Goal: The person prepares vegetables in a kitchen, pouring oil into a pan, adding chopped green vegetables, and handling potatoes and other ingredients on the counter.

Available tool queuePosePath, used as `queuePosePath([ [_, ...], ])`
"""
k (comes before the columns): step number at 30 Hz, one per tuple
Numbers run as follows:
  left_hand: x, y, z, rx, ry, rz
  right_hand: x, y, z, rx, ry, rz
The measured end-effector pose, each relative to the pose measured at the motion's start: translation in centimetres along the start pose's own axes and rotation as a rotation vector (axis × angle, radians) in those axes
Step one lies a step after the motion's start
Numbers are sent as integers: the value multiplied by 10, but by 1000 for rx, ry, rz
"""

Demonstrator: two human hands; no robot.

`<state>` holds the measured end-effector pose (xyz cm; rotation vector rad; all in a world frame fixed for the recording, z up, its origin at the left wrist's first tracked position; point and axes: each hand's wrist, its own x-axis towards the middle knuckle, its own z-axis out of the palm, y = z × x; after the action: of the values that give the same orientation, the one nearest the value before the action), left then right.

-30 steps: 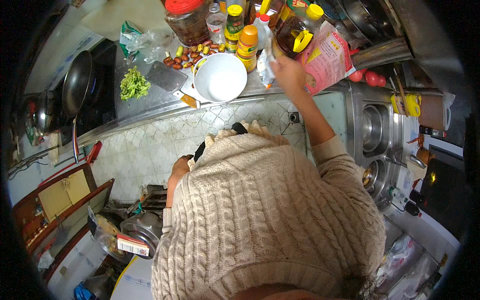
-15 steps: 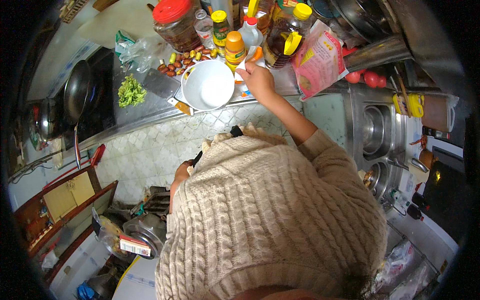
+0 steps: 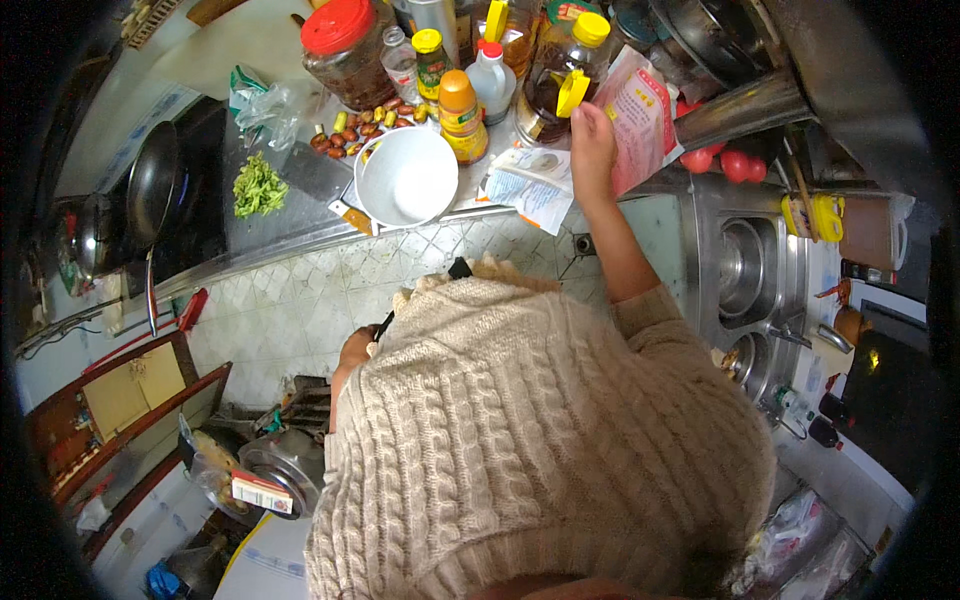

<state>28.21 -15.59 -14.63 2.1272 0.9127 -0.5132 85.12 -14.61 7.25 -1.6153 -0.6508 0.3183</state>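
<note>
My left hand (image 3: 357, 346) is low at the left of my beige knit sweater, closed around a narrow black object (image 3: 384, 325) whose kind I cannot make out. Over the right part of the counter, my right hand (image 3: 593, 152) is raised between a pink-and-white bag (image 3: 637, 125) and a large jug with a yellow cap and handle (image 3: 548, 98). Most of its fingers are hidden, and whether it grips the bag is unclear. A white printed packet (image 3: 532, 184) lies by the wrist, overhanging the counter edge. Left of it stand an orange-capped yellow bottle (image 3: 461, 118) and a white pot (image 3: 405, 178).
Beside the pot lie red-brown pieces like dates (image 3: 370, 127) and a wooden-handled knife (image 3: 354, 216). Chopped greens (image 3: 260, 186) are farther left. A red-lidded jar (image 3: 342, 60) stands behind. A black pan (image 3: 155, 185) is at left, a steel sink (image 3: 745, 265) at right.
My right hand has left the white packet's top and moved right to the pink bag and jug. The packet now lies flatter on the counter. My left hand has hardly moved.
</note>
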Motion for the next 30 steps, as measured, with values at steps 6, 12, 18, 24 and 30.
queuePosePath([
  [6,-29,86,-56,-43,90,-120,-69,98,-24,-228,97,213],
  [12,-36,74,-32,-56,-36,-193,-62,29,-38,506,-138,539],
  [18,-21,107,-55,-201,236,-93,-68,56,-31,-2,-279,430],
  [24,47,196,-154,-637,588,-166,-31,42,-12,-569,-410,137],
  [30,81,224,-216,-500,671,-269,-24,-41,15,-839,-776,-47],
])
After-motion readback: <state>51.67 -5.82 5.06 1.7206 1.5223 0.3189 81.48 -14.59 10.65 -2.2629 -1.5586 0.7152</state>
